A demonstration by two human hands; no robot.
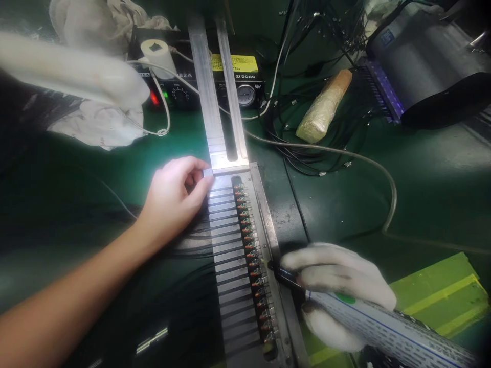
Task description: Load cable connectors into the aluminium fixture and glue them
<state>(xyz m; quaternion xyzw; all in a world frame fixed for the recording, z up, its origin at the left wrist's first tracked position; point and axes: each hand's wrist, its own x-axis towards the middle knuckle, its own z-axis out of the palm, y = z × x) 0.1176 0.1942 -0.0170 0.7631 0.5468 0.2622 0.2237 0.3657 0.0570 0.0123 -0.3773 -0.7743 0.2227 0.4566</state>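
1. Pinching the near end of a long silver metal fixture [233,245], the bare left hand [176,191] closes thumb and forefinger at its upper left corner, seen from the head camera above a dark green work surface [184,306].

2. The right hand [337,286], in a white glove, grips a pale printed cylindrical tool [379,317] with a blue line, a green mark and a black tip, its point at the fixture's right edge.

3. Lying lengthwise at the center of the view, the fixture carries a row of thin black cables [226,238] laid crosswise; their stripped, copper-colored ends [251,246] line a dark slot near its right side.

4. Beyond the fixture's far end, a slotted silver metal rail [210,112] extends across the front of a black control box [184,97] with a yellow label, a round gauge, and red and green lights. A white round-topped object [157,53] sits at the box.

5. To the right, a plastic-wrapped cylinder [322,110] with an orange-brown end rests among loose black cables [295,153], near a gray machine [425,61] with a purple-lit edge. A translucent yellow-green sheet [441,291] lies beside the gloved hand.

6. At upper left, a blurred white elongated object [72,71] hangs over crumpled white cloth [103,125].
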